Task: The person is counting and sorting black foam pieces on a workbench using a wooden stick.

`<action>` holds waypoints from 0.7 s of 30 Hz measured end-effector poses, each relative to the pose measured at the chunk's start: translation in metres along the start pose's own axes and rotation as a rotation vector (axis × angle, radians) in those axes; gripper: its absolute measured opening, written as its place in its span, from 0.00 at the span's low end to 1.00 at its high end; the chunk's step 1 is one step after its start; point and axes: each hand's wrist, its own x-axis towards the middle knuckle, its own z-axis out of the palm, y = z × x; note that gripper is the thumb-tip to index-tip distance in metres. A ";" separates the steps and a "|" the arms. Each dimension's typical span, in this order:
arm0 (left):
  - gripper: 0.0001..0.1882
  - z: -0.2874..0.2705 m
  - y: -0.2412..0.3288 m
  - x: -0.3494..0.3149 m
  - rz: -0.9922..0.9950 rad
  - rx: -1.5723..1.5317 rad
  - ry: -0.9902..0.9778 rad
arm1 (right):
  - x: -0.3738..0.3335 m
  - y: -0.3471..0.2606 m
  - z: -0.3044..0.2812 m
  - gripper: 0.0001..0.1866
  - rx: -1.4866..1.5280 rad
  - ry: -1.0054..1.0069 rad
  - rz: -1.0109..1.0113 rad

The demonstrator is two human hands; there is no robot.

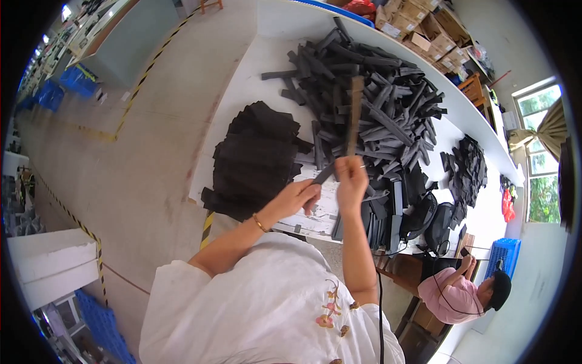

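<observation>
In front of my chest both hands are raised over the near edge of the white table (245,67). My left hand (296,197) is closed round one end of a dark grey fabric tube (325,175). The tube's other end runs to my right hand (351,182), which grips a long flat brown stick (355,115) pointing away from me. Motion blurs the stick a little, and my fingers hide where it meets the tube. To the left of my hands lies a stack of flat black fabric pieces (257,151). Beyond them rises a big heap of dark grey tubes (376,97).
Black bags (438,224) and a smaller pile of black pieces (468,173) lie to the right. A person in a pink shirt (451,294) sits there, near a blue crate (503,258). Cardboard boxes (424,36) stand behind the table's raised back edge.
</observation>
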 end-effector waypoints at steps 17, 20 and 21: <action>0.14 -0.145 -0.040 -0.001 0.395 1.360 0.583 | 0.046 0.070 -0.061 0.12 -0.347 -0.085 0.112; 0.10 -0.161 -0.032 -0.001 0.468 1.295 0.482 | -0.007 0.056 -0.047 0.09 -0.561 -0.374 -0.143; 0.09 -0.164 -0.024 0.002 0.451 1.168 0.444 | -0.014 0.052 -0.048 0.09 -0.608 -0.428 -0.185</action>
